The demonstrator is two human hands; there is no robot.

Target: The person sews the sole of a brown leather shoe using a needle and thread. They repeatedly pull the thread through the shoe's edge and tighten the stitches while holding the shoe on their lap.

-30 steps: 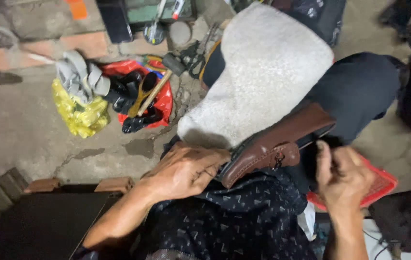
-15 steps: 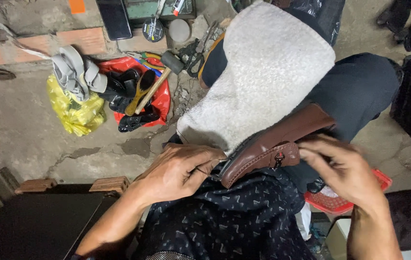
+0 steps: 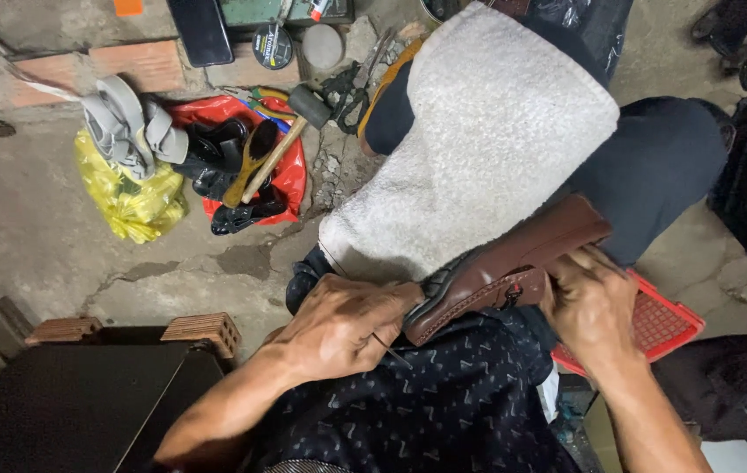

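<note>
A brown leather shoe [image 3: 503,267] lies on its side across my lap, its sole toward a thick white towel [image 3: 479,149] draped over my knee. My left hand [image 3: 343,326] grips the shoe's toe end and pinches a thin needle-like tool between its fingers. At the shoe's heel end, my right hand [image 3: 588,307] presses on the upper with curled fingers. I wear dark trousers and a dark patterned shirt.
On the concrete floor to the left lie a yellow plastic bag [image 3: 133,201], grey sandals [image 3: 124,127], a red bag with black shoes and a brush [image 3: 251,166], a hammer [image 3: 308,105] and tins. A red plastic basket [image 3: 662,324] sits at the right, bricks [image 3: 203,331] at the lower left.
My right hand came down from beside the shoe and now rests on its heel end. The left hand stays on the toe.
</note>
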